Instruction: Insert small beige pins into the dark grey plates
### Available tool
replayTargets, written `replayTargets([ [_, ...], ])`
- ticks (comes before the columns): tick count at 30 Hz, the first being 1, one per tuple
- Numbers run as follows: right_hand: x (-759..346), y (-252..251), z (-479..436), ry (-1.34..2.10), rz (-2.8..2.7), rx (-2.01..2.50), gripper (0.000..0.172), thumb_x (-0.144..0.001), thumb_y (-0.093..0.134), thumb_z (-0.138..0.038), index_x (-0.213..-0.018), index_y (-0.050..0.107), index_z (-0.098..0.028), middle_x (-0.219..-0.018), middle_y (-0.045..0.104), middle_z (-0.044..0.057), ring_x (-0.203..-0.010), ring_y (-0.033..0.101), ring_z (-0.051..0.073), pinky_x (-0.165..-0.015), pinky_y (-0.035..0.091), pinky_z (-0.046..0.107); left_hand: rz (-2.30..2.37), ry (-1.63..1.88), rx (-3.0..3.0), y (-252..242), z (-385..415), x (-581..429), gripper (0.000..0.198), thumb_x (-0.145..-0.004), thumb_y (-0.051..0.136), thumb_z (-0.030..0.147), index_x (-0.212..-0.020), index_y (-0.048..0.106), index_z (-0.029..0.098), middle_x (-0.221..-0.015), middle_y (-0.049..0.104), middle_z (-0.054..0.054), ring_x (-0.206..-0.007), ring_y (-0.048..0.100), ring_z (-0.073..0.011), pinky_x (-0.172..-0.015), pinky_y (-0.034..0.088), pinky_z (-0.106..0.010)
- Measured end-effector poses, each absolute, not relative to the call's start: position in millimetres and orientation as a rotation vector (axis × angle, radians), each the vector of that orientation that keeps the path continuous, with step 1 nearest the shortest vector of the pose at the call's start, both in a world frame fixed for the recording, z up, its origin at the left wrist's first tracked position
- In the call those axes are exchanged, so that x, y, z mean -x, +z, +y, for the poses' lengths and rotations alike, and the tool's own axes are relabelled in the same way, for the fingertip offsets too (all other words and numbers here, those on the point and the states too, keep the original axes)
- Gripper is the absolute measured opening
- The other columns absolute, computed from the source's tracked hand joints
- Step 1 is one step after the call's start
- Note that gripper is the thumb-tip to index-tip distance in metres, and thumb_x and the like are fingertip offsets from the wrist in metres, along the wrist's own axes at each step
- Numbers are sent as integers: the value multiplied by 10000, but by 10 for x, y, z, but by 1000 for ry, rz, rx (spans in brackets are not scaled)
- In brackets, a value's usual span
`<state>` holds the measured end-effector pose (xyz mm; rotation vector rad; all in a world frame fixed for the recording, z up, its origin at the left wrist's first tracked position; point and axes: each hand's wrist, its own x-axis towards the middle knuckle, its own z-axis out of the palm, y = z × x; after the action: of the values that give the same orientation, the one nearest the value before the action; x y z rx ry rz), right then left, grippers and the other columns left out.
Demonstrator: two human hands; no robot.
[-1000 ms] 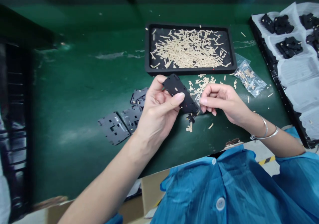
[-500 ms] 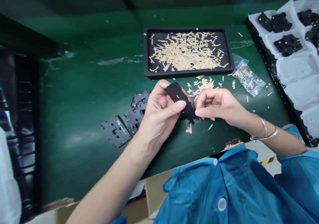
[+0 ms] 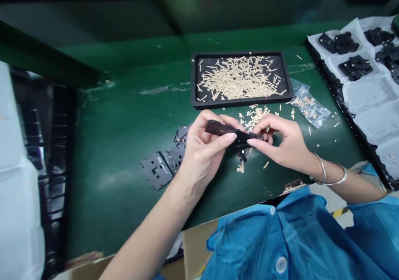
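1. A glossy green worktop [image 3: 109, 155] spreads beneath both hands.
2. Flat black plastic plates with square cut-outs [image 3: 155, 170] lie left of the grip.
3. The left hand [image 3: 201, 147] is closed, thumb against fingers, on a thin, dark, oblong plastic piece [image 3: 220, 128], held between the hands.
4. Beyond the grip sits a black rectangular tray [image 3: 241, 104] of cream strips [image 3: 237, 78].
5. The right hand [image 3: 285, 143] has its fingertips at the piece's right end; whether they pinch it, I cannot tell.
6. Right of the grip lies a clear plastic bag [image 3: 311, 107].

Left hand [image 3: 201, 155] beside right hand [image 3: 285, 143], fingers [image 3: 260, 144] apparently pinched.
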<state>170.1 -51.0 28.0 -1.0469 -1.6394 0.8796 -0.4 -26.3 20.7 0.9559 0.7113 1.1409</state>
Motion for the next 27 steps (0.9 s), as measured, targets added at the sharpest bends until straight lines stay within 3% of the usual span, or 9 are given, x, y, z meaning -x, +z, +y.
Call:
replayTargets([
  [4, -1783, 318, -466, 569, -1723, 1095, 81, -806, 668, -129, -756, 617, -167, -716, 613, 5, -635, 518, 104, -522, 419, 226, 750, 1054, -1088, 183, -262, 30, 254, -651, 840, 188, -762, 612, 200, -923, 720, -14, -870, 672, -150, -779, 557, -251],
  [7, -1841, 338, -417, 453, -1849, 1011, 99, -831, 649, -128, -747, 626, -175, -708, 631, 11, -683, 546, 128, -583, 449, 261, 749, 978, -1210, 210, -254, 79, 243, -716, 799, 320, -856, 637, 206, -991, 715, -48, -961, 660, -187, -842, 540, -280],
  [12, -1851, 290, -378, 412, -2019, 864, 143, -861, 590, -98, -749, 630, -177, -724, 652, 15, -694, 553, 135, -669, 483, 310, 809, 751, -1395, 285, -257, 97, 261, -789, 730, 386, -954, 657, 197, -962, 702, -48, -898, 660, -178, -839, 517, -275],
  [16, -1837, 310, -404, 484, -1967, 903, 61, -848, 619, -133, -823, 649, -179, -758, 664, 14, -711, 568, 134, -647, 480, 295, 760, 717, -1374, 244, -272, 73, 277, -820, 693, 401, -995, 655, 190, -937, 698, -48, -755, 647, -154, -727, 528, -271],
  [22, -1806, 382, -468, 849, -1680, 1040, 58, -789, 663, -208, -793, 619, -170, -734, 628, -6, -625, 535, 94, -524, 431, 221, 795, 871, -1385, 183, -294, 83, 326, -802, 719, 368, -1090, 671, 225, -1120, 676, -66, -1014, 640, -213, -893, 507, -310],
  [27, -1772, 352, -475, 946, -1618, 1067, 88, -796, 666, -221, -751, 606, -174, -697, 596, -21, -590, 504, 82, -517, 411, 222, 836, 833, -1444, 222, -299, 89, 323, -800, 727, 343, -1098, 683, 227, -1108, 690, -55, -1027, 636, -207, -933, 486, -314],
])
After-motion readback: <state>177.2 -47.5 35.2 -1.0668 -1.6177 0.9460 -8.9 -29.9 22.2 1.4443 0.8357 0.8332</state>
